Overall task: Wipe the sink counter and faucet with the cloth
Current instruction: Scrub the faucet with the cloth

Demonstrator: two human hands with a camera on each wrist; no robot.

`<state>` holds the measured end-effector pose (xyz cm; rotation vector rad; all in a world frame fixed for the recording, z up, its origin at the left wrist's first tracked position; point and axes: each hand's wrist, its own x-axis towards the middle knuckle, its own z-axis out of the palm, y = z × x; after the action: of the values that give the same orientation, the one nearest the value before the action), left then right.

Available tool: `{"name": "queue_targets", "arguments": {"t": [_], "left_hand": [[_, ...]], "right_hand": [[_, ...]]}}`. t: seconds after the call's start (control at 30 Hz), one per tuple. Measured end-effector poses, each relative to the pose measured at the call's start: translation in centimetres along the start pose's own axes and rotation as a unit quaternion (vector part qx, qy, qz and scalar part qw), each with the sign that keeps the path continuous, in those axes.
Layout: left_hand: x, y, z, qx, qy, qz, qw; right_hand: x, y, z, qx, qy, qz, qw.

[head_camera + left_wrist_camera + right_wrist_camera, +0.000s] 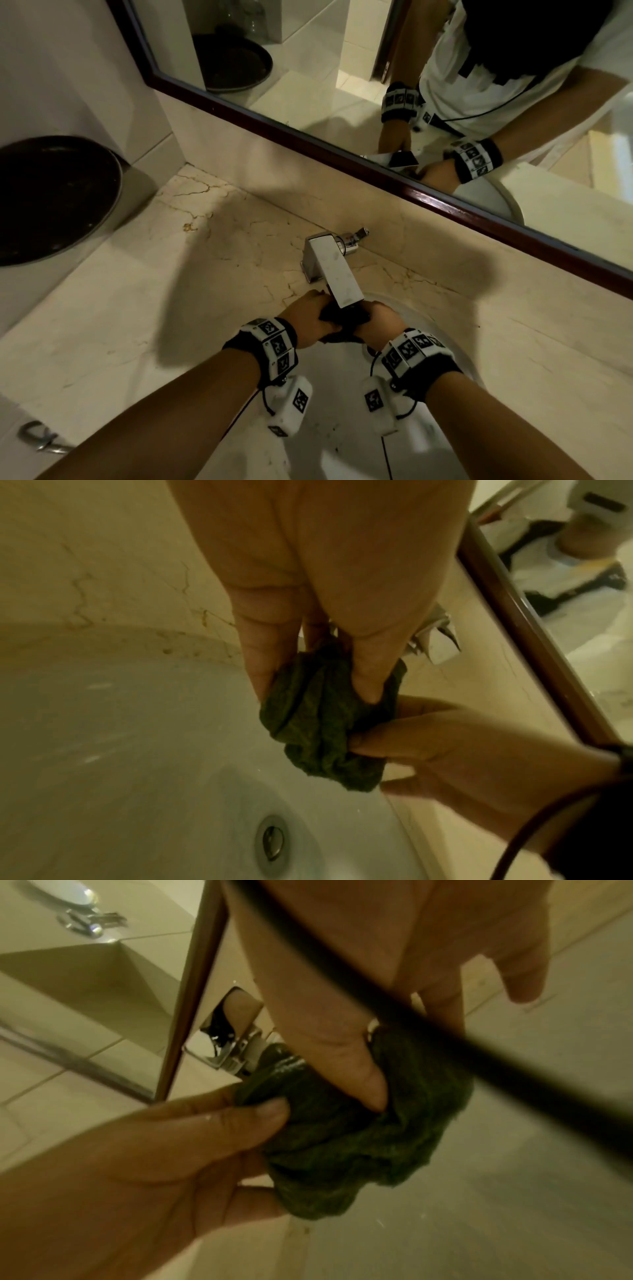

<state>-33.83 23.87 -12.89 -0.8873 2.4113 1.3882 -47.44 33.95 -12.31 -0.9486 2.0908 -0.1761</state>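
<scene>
While both hands grip cloth (bunched), under faucet

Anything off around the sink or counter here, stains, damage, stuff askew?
Minor things only. The counter has dark crack-like veins and a brownish stain left of the faucet, whose top looks spotted. Dark specks lie on the basin. Both hands bunch the cloth under the spout.
</scene>
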Motion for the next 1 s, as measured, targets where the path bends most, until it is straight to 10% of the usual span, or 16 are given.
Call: {"name": "queue_targets", "arguments": {"t": [0.33, 0.47, 0.53, 0.7, 0.87, 1.0], "left_hand": [[-0.7, 0.1, -0.4, -0.025, 0.058, 0.011, 0.998], [-1.0, -1.0, -0.3, 0.056, -0.025, -0.04, 0.997], [-1.2, -1.4, -0.2, 0.106, -0.086, -0.066, 0.988], [-0.8, -0.8, 1.1, 0.109, -0.049, -0.059, 0.991], [1.0, -1.4, 2.7, 0.061, 0.018, -0.007, 0.998], [1.0, -0.8, 1.9, 0.047, -0.002, -0.078, 0.996]], "right_hand": [[-0.2, 0.7, -0.1, -0.071, 0.05, -0.005, 0.996], [-0.6, 1.1, -1.2, 0.07, 0.101, 0.018, 0.992], [-0.8, 0.7, -1.5, 0.291, 0.098, 0.042, 0.951], [-1.4, -0.7, -0.7, 0.668, -0.014, 0.12, 0.735], [-0.6, 0.1, 0.2, 0.726, -0.118, 0.105, 0.67], [-1.2, 0.1, 0.1, 0.729, -0.051, 0.132, 0.67]]}}
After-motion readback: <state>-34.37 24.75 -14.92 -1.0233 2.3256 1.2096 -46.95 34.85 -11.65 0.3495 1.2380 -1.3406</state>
